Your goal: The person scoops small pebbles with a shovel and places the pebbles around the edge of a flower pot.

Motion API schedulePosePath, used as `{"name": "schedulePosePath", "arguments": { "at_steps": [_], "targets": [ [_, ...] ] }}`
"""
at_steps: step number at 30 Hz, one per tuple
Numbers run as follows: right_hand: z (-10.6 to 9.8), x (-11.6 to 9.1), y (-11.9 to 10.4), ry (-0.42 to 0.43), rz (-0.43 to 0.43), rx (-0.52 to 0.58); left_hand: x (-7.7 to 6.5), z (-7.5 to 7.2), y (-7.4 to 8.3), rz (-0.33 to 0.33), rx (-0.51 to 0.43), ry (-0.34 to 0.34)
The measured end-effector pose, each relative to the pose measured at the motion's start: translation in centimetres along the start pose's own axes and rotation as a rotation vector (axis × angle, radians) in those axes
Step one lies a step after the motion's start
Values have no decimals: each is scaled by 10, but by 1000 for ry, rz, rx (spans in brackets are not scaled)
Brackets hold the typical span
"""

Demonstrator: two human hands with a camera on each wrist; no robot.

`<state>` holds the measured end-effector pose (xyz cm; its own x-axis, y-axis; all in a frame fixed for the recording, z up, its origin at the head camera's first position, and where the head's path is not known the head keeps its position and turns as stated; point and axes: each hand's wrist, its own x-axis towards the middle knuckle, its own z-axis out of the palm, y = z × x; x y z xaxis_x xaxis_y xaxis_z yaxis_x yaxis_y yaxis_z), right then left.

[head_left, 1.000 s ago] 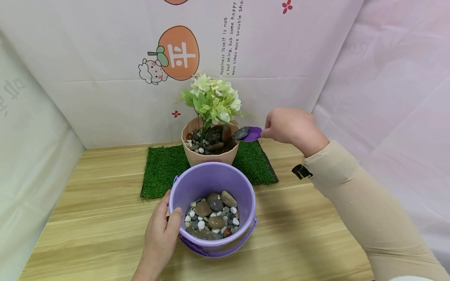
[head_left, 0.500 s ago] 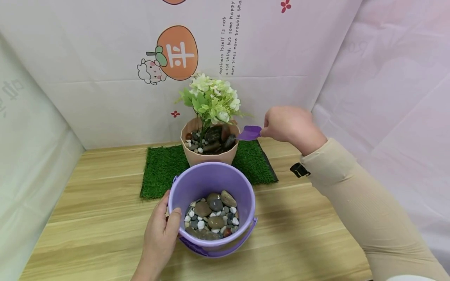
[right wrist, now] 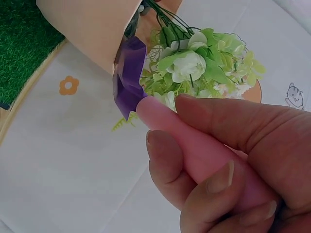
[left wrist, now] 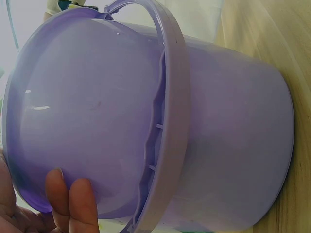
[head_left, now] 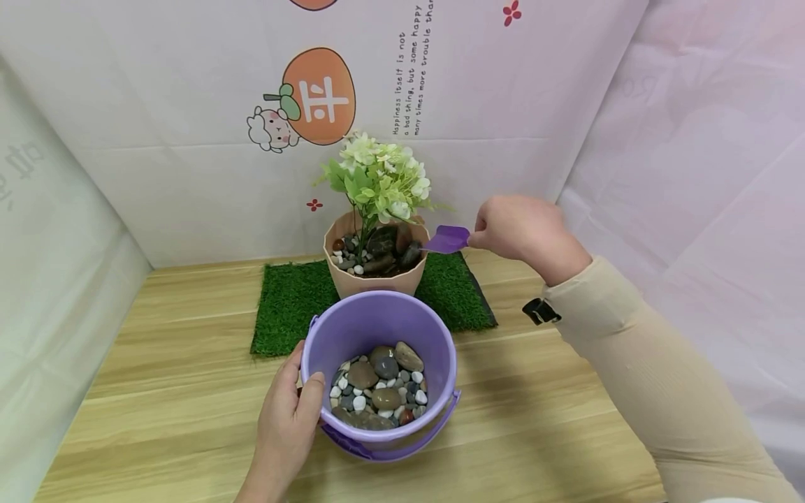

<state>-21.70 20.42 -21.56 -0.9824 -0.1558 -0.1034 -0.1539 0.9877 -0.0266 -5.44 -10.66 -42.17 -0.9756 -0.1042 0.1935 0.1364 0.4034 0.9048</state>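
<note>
My left hand [head_left: 289,412] grips the left rim of a purple bucket [head_left: 383,318], thumb over the edge; several pebbles and larger stones [head_left: 386,398] lie at its bottom. In the left wrist view, fingers [left wrist: 83,204] show against the bucket's side. My right hand [head_left: 525,230] holds a small garden trowel by its pink handle [right wrist: 194,148]. Its purple blade [head_left: 448,239] is bare and its tip reaches the right rim of a peach flowerpot [head_left: 346,281]. Inside the pot, a dark stone [head_left: 412,254] lies at the right among other stones, beside white-flowered greenery [head_left: 380,181].
The pot stands on a green artificial turf mat [head_left: 286,314] at the back of the wooden table [head_left: 170,391]. A printed white cloth [head_left: 207,188] hangs close behind, with more cloth at both sides. The bucket's handle [head_left: 434,436] hangs down in front.
The dark stone has slid off the trowel blade into the right side of the pot. The trowel is now bare and stays at the rim; my left hand has kept its grip.
</note>
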Motion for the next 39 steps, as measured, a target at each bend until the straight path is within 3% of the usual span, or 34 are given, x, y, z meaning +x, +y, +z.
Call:
{"name": "schedulePosePath", "arguments": {
  "at_steps": [12, 26, 34, 39],
  "targets": [
    [12, -10, 4, 93, -56, 58, 0, 1, 0, -5, -23, -1],
    [25, -52, -8, 199, -148, 86, 1, 2, 0, -5, -41, -1],
    [30, -69, -18, 305, -247, 13, 1, 0, 2, -12, -2, 0],
    [38, -79, -27, 437, -325, -68, 1, -1, 2, -4, 4, 3]
  ]
}}
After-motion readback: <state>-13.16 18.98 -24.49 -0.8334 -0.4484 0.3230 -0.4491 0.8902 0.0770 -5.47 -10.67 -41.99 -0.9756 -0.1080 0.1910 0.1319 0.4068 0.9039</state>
